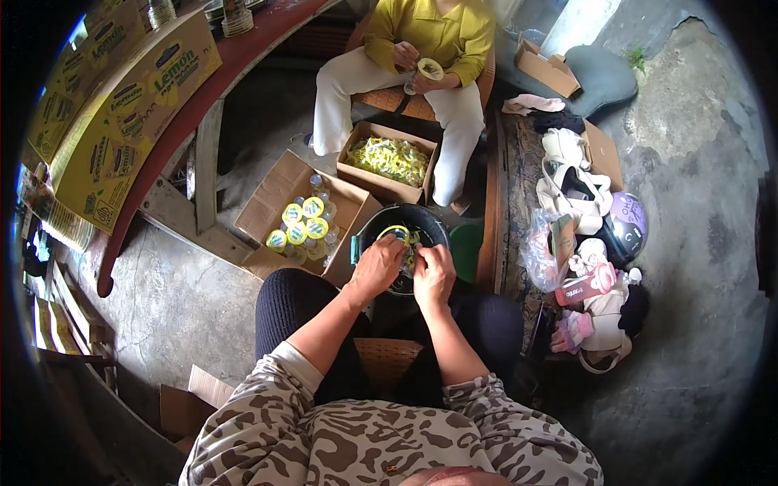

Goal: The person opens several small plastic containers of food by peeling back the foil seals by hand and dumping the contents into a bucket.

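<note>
A black bucket (439, 217) stands between my knees, with yellow-and-clear scraps (415, 238) visible inside. Over it, my left hand (378, 266) grips a plastic cup with a yellow-rimmed lid (396, 231); my fingers cover much of the cup. Opposite, my right hand (434, 273) has its fingertips drawn together beside the scraps; whether anything is pinched there cannot be made out. Left of the bucket, an open cardboard box (273, 185) contains clear plastic cups, several with yellow printed lids (313, 207).
Across from me, a seated person (419, 36) holds a yellow-rimmed cup (430, 69) above a carton of yellow scraps (389, 159). Printed cartons (140, 115) line a red-edged table at left. Bags (574, 188), a helmet (625, 228) and a green container (467, 252) are at right.
</note>
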